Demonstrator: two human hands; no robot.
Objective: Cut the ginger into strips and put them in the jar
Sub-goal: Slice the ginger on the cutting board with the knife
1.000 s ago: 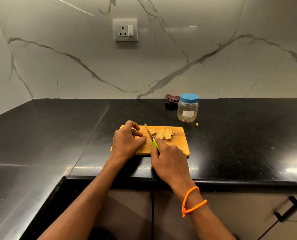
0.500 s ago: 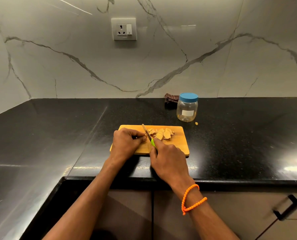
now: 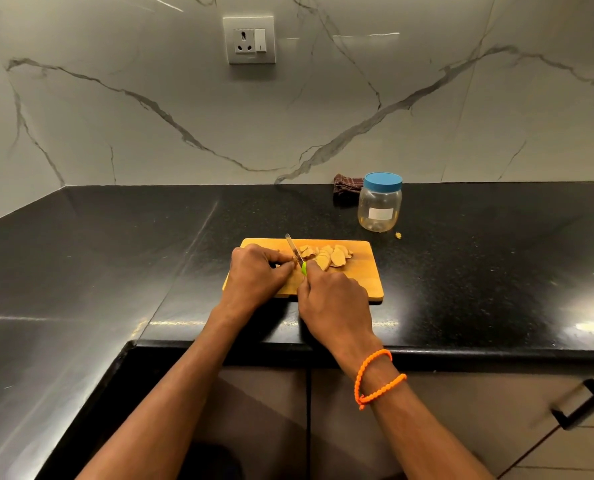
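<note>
Left of centre on the black bench (image 3: 115, 271) lies a wooden cutting board (image 3: 364, 285), near the front edge. The left hand (image 3: 254, 275) rests on the board's left part, fingers curled, its grip pinched on a small piece of ginger that is mostly hidden under the fingertips. Just right of those fingertips the knife (image 3: 293, 252) blade stands angled away from the person, its green handle closed inside the grip of the right hand (image 3: 333, 299), which wears an orange bracelet (image 3: 378, 379) at the wrist. Right of the blade a heap of ginger slices (image 3: 326, 256) lies on the far middle of the board. Further right and farther back stands the jar (image 3: 379, 202), apart from the board, its blue lid (image 3: 382, 181) on; it looks empty, and a dark cloth (image 3: 345, 192) sits behind it to the left. One small ginger scrap (image 3: 398, 235) lies on the bench near the jar's base.

Assessment: cutting is in progress; nothing has gone into the jar. Risks noted: the blade works very close to the left fingertips, and a slip on so small a piece could nick them. Cut pieces may roll off the board. The jar must be uncapped before filling
</note>
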